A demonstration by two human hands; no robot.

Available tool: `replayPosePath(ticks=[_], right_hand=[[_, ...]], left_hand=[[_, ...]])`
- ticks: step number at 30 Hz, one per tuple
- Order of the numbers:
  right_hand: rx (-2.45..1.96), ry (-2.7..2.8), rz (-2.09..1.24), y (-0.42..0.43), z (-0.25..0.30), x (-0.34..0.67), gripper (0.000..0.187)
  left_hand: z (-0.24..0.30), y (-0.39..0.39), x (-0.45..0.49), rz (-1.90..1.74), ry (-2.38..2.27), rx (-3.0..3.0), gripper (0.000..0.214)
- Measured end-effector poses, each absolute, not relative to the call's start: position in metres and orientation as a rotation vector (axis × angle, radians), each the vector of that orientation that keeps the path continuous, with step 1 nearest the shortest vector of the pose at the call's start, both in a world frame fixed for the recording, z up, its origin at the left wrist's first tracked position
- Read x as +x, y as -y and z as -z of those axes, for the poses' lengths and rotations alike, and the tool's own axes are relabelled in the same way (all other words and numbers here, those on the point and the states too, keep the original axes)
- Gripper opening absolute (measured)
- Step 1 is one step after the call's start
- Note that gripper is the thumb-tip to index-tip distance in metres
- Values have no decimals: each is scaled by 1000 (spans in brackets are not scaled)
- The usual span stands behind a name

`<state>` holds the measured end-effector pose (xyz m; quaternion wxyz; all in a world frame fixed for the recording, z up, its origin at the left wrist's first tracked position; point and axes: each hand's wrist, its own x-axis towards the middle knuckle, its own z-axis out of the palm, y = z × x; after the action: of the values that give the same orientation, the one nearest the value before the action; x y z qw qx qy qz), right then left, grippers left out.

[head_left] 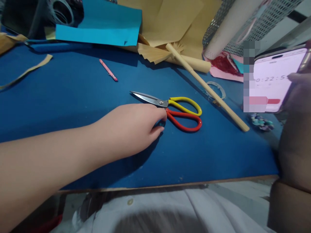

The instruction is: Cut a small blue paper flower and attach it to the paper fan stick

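My left hand (pixel 131 129) reaches across the blue table (pixel 73 97), its curled fingertips touching the red handle of the scissors (pixel 179 110). The scissors lie flat and closed, one handle yellow, one red, blades pointing left. My right hand (pixel 296 97) is at the right edge, blurred, and holds up a phone (pixel 274 81) with a pink screen showing a timer. A long rolled beige paper stick (pixel 206 85) lies diagonally behind the scissors, its far end at a pleated beige paper fan (pixel 153 53).
A pink pen (pixel 108 70) lies further back. Turquoise paper (pixel 102 26) and beige paper sheets (pixel 175 22) pile at the back. A white mesh basket (pixel 243 26) stands back right. A tape ring (pixel 217 89) and small beads (pixel 261 122) lie at right.
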<state>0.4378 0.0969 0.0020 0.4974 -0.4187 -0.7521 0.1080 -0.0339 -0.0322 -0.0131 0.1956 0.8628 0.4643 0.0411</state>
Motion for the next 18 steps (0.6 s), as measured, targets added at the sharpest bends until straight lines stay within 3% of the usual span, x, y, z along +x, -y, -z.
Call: replayPosePath(ticks=[8,14,18], right_hand=[[-1219,1664,-277,-88,-8,417,39],[-1158,1608,-324,-72,-10,398,68],[-1576,1259,-371,-73,-15,390,75]], left_hand=[[17,31,-33,-124,-1293,2438,12],[20,31,-34,-142,-1292,2435,12],[21,31,-33,-134,-1299,2434,11]])
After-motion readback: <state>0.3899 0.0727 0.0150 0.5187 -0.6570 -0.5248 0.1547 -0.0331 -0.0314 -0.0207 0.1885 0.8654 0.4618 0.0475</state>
